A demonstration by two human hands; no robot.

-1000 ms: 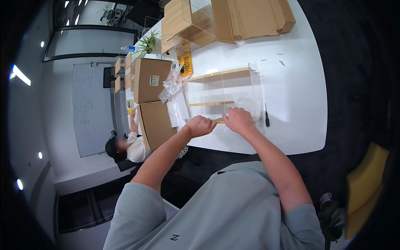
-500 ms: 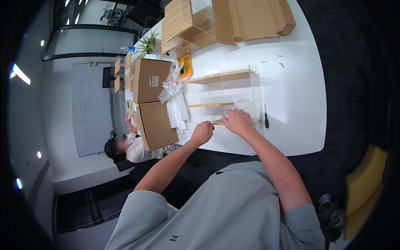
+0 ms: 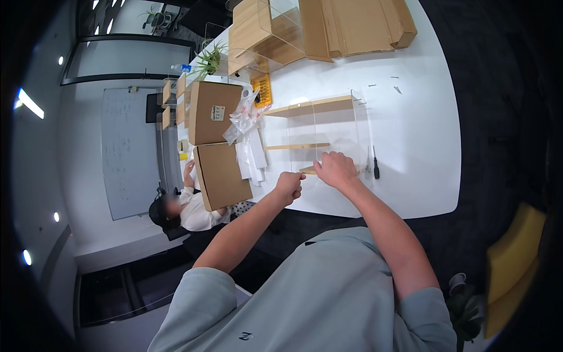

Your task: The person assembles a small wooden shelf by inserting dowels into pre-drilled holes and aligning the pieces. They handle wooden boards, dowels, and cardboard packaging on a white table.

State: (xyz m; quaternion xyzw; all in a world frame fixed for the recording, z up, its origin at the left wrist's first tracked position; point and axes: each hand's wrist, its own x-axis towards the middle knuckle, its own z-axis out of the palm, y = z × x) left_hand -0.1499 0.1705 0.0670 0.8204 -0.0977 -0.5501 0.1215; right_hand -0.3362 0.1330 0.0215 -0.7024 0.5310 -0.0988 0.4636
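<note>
A shelf unit of clear panels (image 3: 334, 126) and light wooden boards stands on the white table before me. Its near wooden board (image 3: 307, 171) lies mostly under my hands. My right hand (image 3: 337, 170) is closed over this board, fingers bent down at the panel edge. My left hand (image 3: 289, 188) is closed in a pinch at the board's left end; whatever its fingertips hold is too small to make out. The middle board (image 3: 298, 146) and far board (image 3: 319, 106) run across behind. To the right lies a black screwdriver (image 3: 376, 167).
Several loose screws (image 3: 396, 90) lie farther back on the table (image 3: 419, 146). Cardboard boxes (image 3: 221, 176), plastic bags (image 3: 241, 120) and a yellow tool case (image 3: 262, 91) sit at left. Opened cardboard (image 3: 363, 29) and another shelf (image 3: 252, 29) stand behind. A person (image 3: 196, 211) is at the left.
My left hand has shifted slightly and its fingers have turned; my right hand stays on the board. The other person's hand has lowered away from the small yellow item.
</note>
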